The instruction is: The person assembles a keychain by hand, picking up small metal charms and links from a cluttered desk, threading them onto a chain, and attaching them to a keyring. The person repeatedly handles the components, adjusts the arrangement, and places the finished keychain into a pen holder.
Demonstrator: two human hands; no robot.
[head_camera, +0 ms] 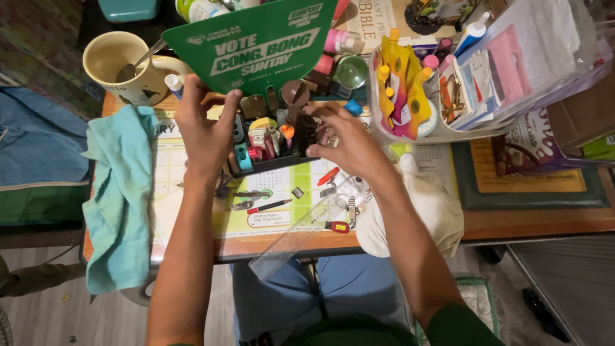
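A person seated at a cluttered counter (525, 221) is working both hands into a black organizer tray (272, 161) crammed with small odds and ends. Just left of the left hand's grip, a teal cloth (118, 192) is lying over the counter's edge; above that grip, a green fan-shaped placard (259, 41) is leaning over the tray. Beyond the right hand's grip, a clear bin (448, 131) is holding yellow tubes and packets. Below both grips, a clear ruler (301, 234) is slanting off the counter's front edge. The left hand (206, 131) is clasping the tray's left end, fingers curled over its rim. The right hand (346, 144) is pressing down among the contents, fingers bent; whether it is pinching anything cannot be told. Done well, the left grip should probably be steadying the tray level while the right is sorting lightly, so nothing spills.
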